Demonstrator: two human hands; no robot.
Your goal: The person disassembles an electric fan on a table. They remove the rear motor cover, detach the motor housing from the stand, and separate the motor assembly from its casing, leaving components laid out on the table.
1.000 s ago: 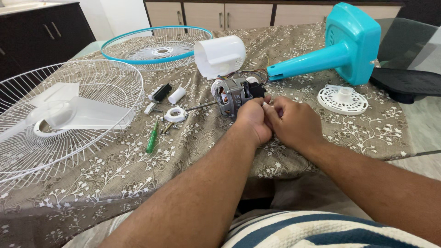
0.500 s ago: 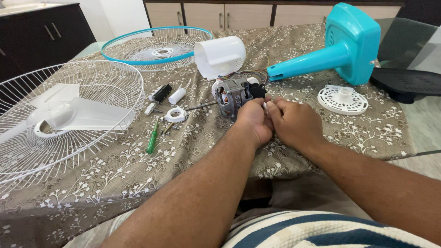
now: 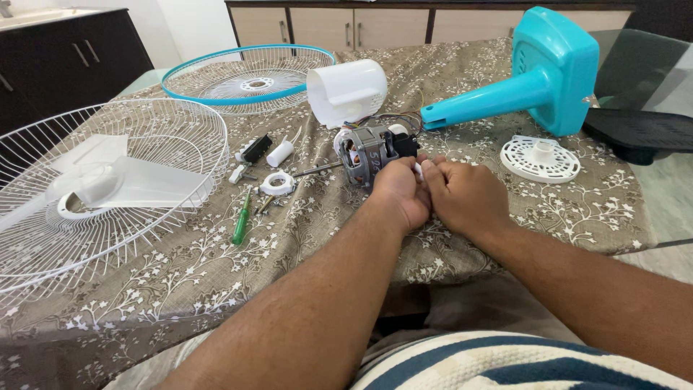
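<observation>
A grey fan motor (image 3: 367,153) with copper windings and a steel shaft lies on the patterned tablecloth (image 3: 180,267), coloured wires trailing behind it. My left hand (image 3: 399,191) and my right hand (image 3: 462,195) are pressed together just in front of the motor, fingers curled around a small white part (image 3: 418,168) that peeks out between them. Most of that part is hidden by the fingers.
A white fan guard holding a translucent blade (image 3: 94,188) lies at left, a blue-rimmed guard (image 3: 245,76) behind it. A white motor cover (image 3: 346,90), turquoise fan base (image 3: 534,72), white round disc (image 3: 540,159), green screwdriver (image 3: 240,218), white ring (image 3: 276,181) and small parts lie around.
My hands stay clasped at the motor; the fingers have shifted slightly on the small white part. The view has tilted down a little.
</observation>
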